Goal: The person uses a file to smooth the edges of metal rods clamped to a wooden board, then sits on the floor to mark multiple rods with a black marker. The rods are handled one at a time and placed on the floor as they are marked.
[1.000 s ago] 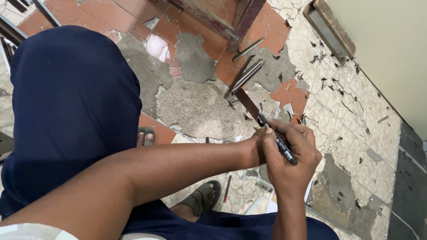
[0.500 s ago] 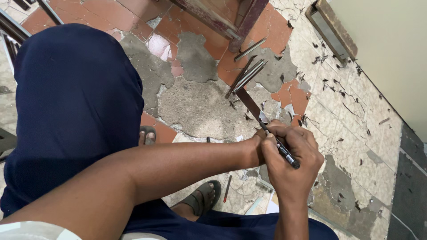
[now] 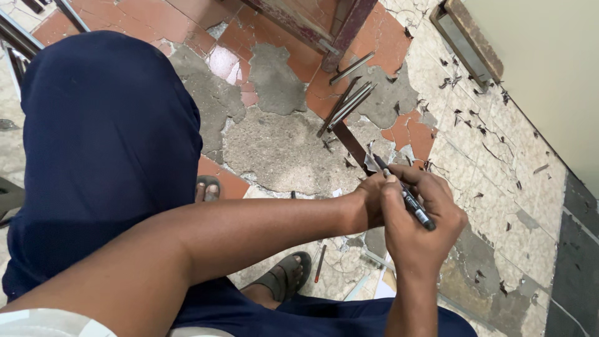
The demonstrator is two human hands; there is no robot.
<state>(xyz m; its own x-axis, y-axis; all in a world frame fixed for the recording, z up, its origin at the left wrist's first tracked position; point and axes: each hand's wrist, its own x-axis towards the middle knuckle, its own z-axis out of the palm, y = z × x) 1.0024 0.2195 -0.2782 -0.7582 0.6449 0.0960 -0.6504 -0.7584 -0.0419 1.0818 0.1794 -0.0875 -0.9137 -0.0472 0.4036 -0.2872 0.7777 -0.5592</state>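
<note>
Since the earlier frame, both hands had shifted slightly toward 5 o'clock, grips unchanged. Right hand (image 3: 424,218) pinched a black marker (image 3: 405,200) between thumb and fingers, tip pointing to 11 o'clock onto a dark metal strip (image 3: 350,142). Left hand (image 3: 369,198) was closed around the strip's near end, partly hidden behind the right. More metal strips (image 3: 347,106) lay on the broken tiled floor (image 3: 281,143) at 12 o'clock, unmoved. No containers were visible. A sandalled foot (image 3: 284,278) rested at 6 o'clock.
</note>
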